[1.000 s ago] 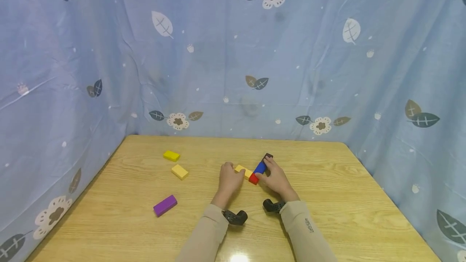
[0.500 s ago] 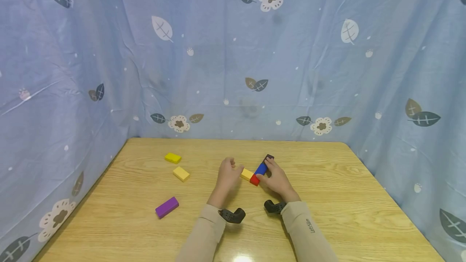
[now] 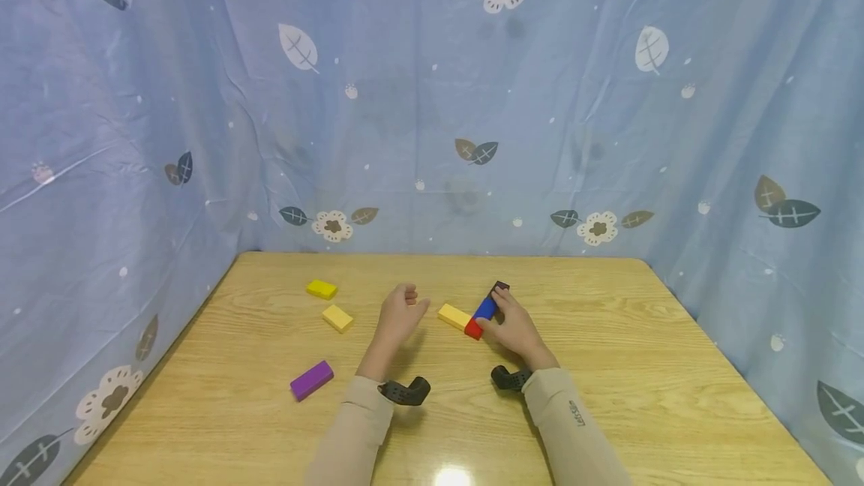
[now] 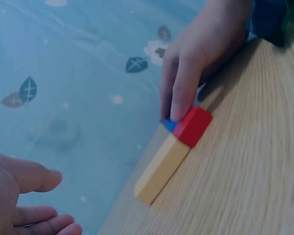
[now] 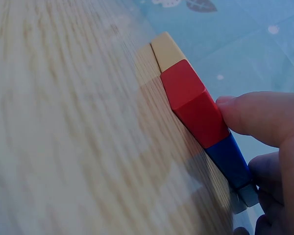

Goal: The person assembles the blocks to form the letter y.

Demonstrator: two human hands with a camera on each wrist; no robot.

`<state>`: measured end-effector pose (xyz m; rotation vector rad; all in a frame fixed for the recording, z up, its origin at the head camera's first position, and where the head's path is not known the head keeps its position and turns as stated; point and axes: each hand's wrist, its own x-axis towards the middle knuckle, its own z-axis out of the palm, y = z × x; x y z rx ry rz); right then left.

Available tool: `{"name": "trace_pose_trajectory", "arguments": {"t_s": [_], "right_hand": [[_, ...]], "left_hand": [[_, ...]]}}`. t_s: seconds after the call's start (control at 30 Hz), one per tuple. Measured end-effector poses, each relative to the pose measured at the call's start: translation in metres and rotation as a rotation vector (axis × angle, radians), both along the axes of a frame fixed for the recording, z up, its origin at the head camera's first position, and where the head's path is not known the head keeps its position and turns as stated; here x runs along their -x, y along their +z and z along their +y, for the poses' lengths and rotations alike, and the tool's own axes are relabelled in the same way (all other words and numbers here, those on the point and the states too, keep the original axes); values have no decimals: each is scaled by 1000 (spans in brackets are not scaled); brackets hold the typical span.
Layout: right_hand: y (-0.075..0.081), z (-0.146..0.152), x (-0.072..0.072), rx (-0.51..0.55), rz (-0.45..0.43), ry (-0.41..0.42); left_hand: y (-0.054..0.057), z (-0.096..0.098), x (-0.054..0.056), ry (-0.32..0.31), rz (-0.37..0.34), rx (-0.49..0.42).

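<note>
My right hand holds a slanting row of small blocks on the table: a red block at the near end, a blue block in the middle and a black block at the far end. In the right wrist view the thumb presses against the red block, with fingers curled by the blue block. A pale yellow block meets the red one at an angle, forming a V. Left of it, my left hand hovers with relaxed fingers, holding nothing.
Farther left on the wooden table lie a bright yellow block, a second pale yellow block and a purple block. A blue patterned curtain stands around the back and sides.
My left hand has let go of the pale yellow block and moved left, leaving it against the red one. The right hand stays in place on its row.
</note>
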<state>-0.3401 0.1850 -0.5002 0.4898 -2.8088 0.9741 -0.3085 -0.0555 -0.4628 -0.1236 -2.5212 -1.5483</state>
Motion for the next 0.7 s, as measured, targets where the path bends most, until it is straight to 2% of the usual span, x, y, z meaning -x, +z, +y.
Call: {"name": "trace_pose_trajectory", "arguments": {"t_s": [0.17, 0.43, 0.7], "right_hand": [[1, 0, 0, 1, -4, -3], [0, 0, 2, -19, -15, -4], [1, 0, 1, -12, -29, -4]], "left_hand": [[1, -14, -5, 2, -8, 34], [0, -44, 0, 103, -27, 27], [1, -77, 1, 179, -92, -35]]}}
